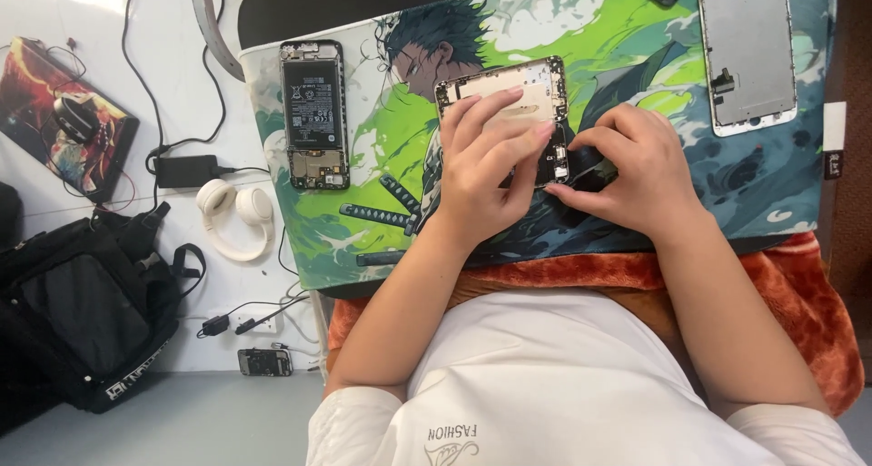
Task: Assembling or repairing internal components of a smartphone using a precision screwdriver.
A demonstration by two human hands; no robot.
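Nearest is the person's white shirt [563,384], with an orange-brown furry cloth [790,284] just beyond it at the near edge of the table. On the table lies a green illustrated desk mat [627,48]. Over its near middle both hands meet on an opened gold phone frame [509,89], back cover off and insides showing. The left hand [486,171] lies flat on the frame, fingers spread over its near half, pressing it to the mat rather than closing around it. The right hand [627,166] sits just right of the frame's near right corner, its grip pinched shut at the fingertips on the frame's lower end; whether it holds a small part or tool there I cannot tell. The frame's far end shows beyond both hands.

Left on the mat, well apart, lies a second opened phone with its black battery [313,112] exposed. At the far right lies a silver phone screen panel [747,53]. Off the mat to the left rest white headphones [236,213], a black charger brick [186,170] and a black bag [86,312].
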